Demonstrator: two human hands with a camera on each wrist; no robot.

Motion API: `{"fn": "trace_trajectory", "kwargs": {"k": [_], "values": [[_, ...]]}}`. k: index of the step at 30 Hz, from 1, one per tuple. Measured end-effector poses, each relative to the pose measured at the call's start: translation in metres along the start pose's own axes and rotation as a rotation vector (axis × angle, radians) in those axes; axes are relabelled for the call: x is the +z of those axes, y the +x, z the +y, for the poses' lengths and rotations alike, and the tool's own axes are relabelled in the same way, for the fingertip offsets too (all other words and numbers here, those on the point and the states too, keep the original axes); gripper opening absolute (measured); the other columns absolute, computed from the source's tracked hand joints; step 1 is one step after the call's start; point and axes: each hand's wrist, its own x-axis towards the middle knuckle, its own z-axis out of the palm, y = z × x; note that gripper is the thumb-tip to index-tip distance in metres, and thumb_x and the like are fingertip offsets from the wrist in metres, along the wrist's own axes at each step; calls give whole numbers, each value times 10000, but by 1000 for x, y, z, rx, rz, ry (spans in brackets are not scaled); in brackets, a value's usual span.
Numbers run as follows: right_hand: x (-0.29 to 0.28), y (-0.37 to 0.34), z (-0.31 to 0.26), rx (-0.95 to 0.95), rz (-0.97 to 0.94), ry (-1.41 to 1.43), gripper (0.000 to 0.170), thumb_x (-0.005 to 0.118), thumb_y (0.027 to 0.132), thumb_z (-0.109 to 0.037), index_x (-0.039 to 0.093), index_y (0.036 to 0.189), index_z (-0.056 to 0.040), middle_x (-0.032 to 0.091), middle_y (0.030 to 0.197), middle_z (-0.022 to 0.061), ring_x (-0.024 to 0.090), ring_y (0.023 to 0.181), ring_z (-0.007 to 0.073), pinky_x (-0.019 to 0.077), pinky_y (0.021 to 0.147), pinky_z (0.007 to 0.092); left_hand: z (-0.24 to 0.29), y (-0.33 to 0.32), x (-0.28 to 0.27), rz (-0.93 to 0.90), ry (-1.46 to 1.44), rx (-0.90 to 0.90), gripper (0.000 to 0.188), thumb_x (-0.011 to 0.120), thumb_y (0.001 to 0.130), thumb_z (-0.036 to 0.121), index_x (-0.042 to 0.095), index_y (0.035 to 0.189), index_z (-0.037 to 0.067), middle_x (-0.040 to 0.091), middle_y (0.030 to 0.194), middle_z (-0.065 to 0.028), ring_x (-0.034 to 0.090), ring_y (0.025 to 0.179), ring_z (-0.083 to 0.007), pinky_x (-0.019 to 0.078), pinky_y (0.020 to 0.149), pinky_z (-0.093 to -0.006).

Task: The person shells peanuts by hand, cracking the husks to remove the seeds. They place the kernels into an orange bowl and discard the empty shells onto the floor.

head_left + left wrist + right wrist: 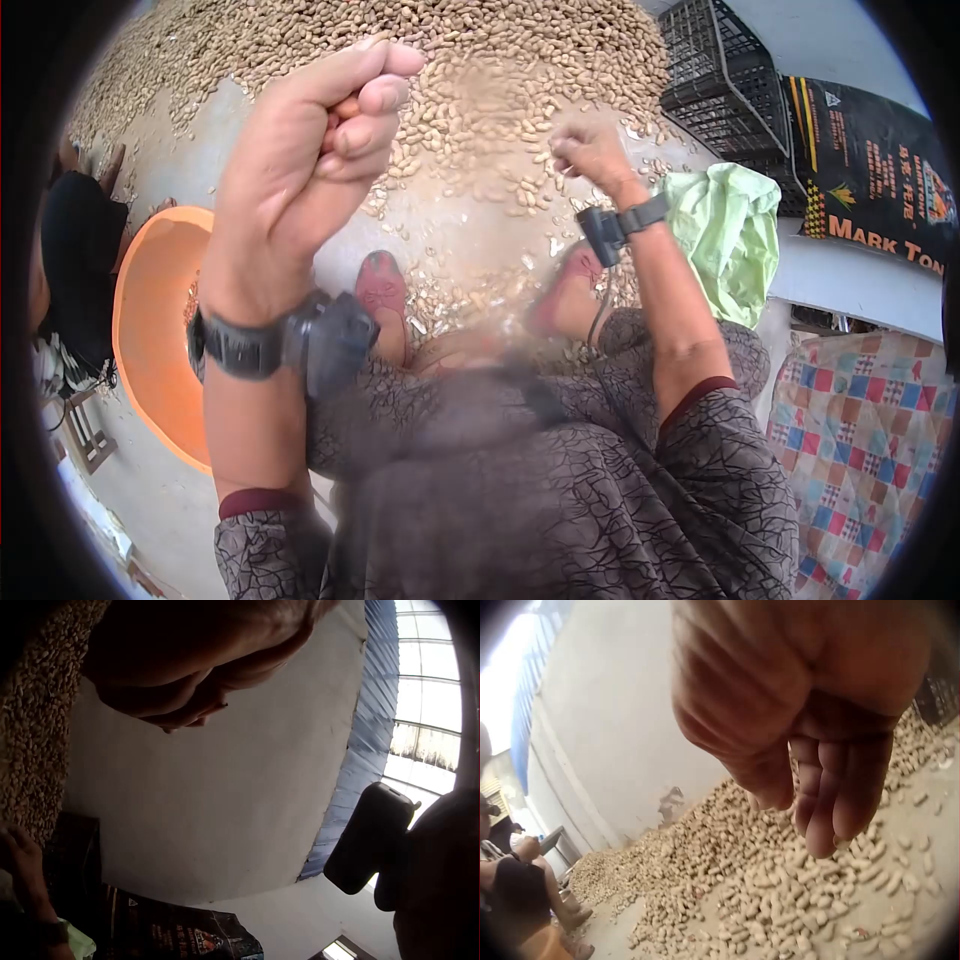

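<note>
Here's the left hand (303,165), big in the upper left of the head view, fingers well curled in and a few reddish kernels (330,138) tucked among them. The right hand (597,160), upper right of centre, blurs in front of the peanut heap (575,50), its fingers loosely bent; nothing shows in its hold. The peanuts spread across the top of the frame and thin out toward the feet, while the orange tub (150,340) at left has reddish contents showing past the forearm.

This looks like shelling, and the trick, I'd judge, is a snug left palm: too slack and kernels slip out, too tight and the skins may rub. For the right, a light thumb-and-finger pinch on one pod should beat a grab. And any kernels let go are best released low over the tub, clear of its rim.

Now compare the views! Only the head view gives us those kernels; the left wrist view has that hand dark across the top, contents hidden, but adds blue corrugated sheeting (360,742) at upper right. The right wrist view sharpens what the head view smears: bent fingers, pods below, and a seated person (521,889) at lower left.
</note>
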Motion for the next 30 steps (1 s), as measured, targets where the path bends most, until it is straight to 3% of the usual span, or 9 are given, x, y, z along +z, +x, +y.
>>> {"fn": "trace_trajectory", "kwargs": {"k": [4,8,12,18,22,25,27,28,30], "values": [[48,33,68,74,14,-77,155,610,789,-122,618,876,6,611,680,61,601,590,97,492,493,240,4,1,1,91,85,-19,235,409,962,179,518,993,-26,430,638,37,346,433,-4,289,353,-123],[77,59,116,22,133,-347,226,633,750,-179,625,913,-22,635,765,149,629,723,206,494,652,317,3,3,19,295,189,22,228,393,966,181,509,980,-14,423,624,39,337,417,-6,270,343,-132],[91,74,126,106,143,-497,261,634,732,-233,640,920,-52,638,885,195,607,880,313,469,773,368,1,10,23,321,214,28,207,386,958,148,489,944,-30,429,601,16,324,377,-8,265,330,-125],[109,94,143,91,122,-673,250,609,729,-262,650,894,-80,645,896,165,600,884,328,464,777,395,-2,23,22,358,221,26,191,436,938,153,463,907,-34,427,579,4,333,363,-11,279,316,-121],[112,88,143,25,133,-598,221,604,718,-246,639,855,-77,644,871,156,595,870,335,455,782,405,-6,27,23,352,267,4,194,436,937,154,462,900,-34,425,576,4,337,369,-12,274,321,-123],[110,82,141,35,104,-671,189,604,728,-207,609,800,-32,644,791,151,628,769,288,486,655,392,-7,27,24,351,275,-7,197,439,936,154,473,905,-37,434,582,7,328,369,-13,271,326,-130],[107,79,152,227,89,-248,152,591,765,-156,580,771,-5,630,734,132,636,659,212,485,485,331,-8,25,24,345,299,-19,202,456,932,162,498,924,-35,447,598,13,329,393,-13,264,348,-132],[102,74,147,225,92,-248,152,591,765,-156,580,771,-5,630,734,132,636,659,212,485,485,331,-9,23,25,342,300,-17,202,456,932,162,498,924,-35,447,598,13,329,393,-13,264,348,-132],[91,63,135,447,2,513,105,564,804,-113,566,808,-8,606,734,100,612,585,149,447,378,255,-12,21,26,344,291,-1,213,471,929,179,523,944,-26,455,614,21,326,424,-12,256,370,-131]]}}
